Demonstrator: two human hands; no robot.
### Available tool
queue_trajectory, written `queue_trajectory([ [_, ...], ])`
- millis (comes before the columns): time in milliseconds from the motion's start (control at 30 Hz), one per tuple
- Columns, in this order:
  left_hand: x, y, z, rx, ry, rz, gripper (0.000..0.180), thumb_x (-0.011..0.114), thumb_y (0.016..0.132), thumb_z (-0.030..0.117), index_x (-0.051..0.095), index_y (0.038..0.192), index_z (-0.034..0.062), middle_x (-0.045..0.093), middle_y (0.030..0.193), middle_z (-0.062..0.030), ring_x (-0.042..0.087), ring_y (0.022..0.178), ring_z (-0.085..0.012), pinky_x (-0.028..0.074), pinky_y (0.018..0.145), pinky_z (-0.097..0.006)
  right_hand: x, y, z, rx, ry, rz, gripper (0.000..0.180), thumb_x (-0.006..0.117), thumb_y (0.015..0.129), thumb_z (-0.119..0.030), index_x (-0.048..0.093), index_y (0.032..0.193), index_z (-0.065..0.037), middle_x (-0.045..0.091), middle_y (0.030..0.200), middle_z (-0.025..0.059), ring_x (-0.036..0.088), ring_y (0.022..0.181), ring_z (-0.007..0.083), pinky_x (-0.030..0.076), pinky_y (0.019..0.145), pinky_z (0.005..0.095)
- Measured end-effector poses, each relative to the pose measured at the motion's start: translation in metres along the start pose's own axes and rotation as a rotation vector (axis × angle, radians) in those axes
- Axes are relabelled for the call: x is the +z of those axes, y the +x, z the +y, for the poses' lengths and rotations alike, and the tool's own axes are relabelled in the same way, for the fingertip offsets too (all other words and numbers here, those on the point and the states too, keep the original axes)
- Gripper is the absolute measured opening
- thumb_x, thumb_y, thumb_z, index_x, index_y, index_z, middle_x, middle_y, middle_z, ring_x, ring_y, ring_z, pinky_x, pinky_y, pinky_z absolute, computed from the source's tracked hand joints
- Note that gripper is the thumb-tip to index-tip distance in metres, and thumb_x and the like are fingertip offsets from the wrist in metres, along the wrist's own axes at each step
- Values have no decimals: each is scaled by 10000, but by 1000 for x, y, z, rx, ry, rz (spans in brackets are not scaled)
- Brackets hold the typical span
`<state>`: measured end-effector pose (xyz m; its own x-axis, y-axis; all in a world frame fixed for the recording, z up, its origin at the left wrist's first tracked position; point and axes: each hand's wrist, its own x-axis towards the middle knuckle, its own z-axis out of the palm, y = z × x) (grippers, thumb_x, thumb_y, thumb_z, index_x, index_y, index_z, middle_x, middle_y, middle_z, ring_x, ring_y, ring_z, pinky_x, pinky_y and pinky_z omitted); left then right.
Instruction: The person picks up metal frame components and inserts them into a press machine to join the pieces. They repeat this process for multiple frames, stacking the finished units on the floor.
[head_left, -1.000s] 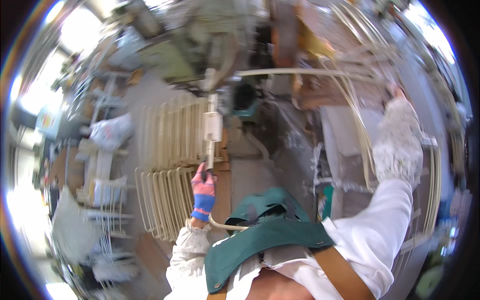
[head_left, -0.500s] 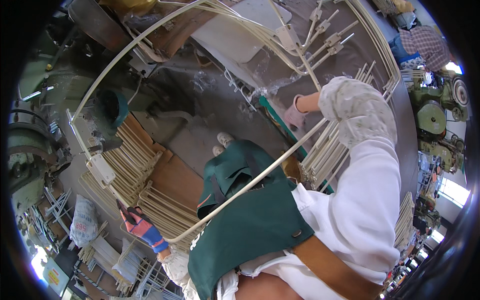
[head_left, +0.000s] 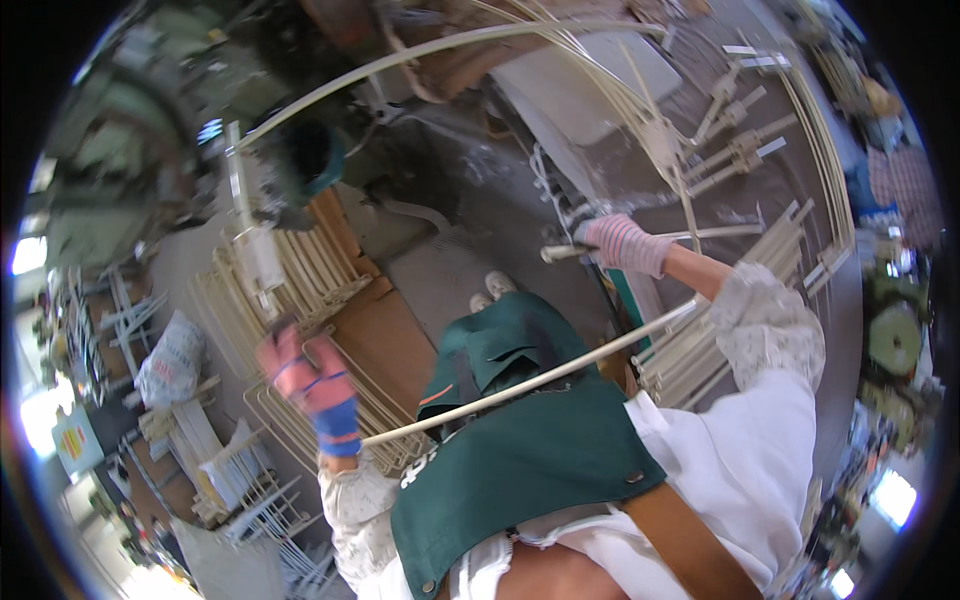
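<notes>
**One bent, cream metal-tube frame spans the green cloth apron**

Leftmost, nested cream tubular racks sit close, presumably saving room. The left hand, pink-and-blue-gloved, though blurred, appears to grasp the frame below its flat white plate, probably for support. The right hand, pink-striped-gloved, clasps a pale straight tube near its end.

Motion blur, glare near edges

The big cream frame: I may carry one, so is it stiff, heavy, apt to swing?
The frame is probably stiff: it crosses the apron without visible droop. Likely light for its size: slim tubing around an open middle. It might swing, reaching well beyond the left hand.
</notes>
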<state>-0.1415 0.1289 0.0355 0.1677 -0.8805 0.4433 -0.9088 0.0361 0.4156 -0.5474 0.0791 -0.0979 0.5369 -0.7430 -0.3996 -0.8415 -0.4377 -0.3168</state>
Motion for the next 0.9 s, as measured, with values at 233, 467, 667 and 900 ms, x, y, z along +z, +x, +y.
queue_trajectory([
  [233,69,6,80,-689,-1406,-642,283,536,869,146,514,1125,29,555,817,-17,514,673,-94,433,527,-227,-139,43,-147,-364,478,331,287,678,652,-66,544,906,-55,564,732,113,572,675,250,455,623,311],
  [467,-59,67,-34,-521,-1331,665,227,526,859,246,572,931,35,570,690,-46,542,499,-129,455,434,-232,-151,66,-156,-517,344,629,319,611,722,-121,539,1032,-113,507,771,113,521,695,313,437,632,394],
  [667,19,92,-34,-896,-1520,50,246,568,840,255,571,977,51,436,547,33,452,484,-102,414,466,-230,-183,62,-83,-325,-68,810,300,591,734,-109,570,1034,-100,536,723,103,525,636,306,427,563,392],
  [900,91,142,-59,-903,-1686,-175,185,556,855,271,571,848,87,395,504,29,316,376,-76,231,350,-228,-171,88,-78,-275,-55,862,254,591,727,-123,595,978,-88,574,745,129,548,676,309,442,597,389],
])
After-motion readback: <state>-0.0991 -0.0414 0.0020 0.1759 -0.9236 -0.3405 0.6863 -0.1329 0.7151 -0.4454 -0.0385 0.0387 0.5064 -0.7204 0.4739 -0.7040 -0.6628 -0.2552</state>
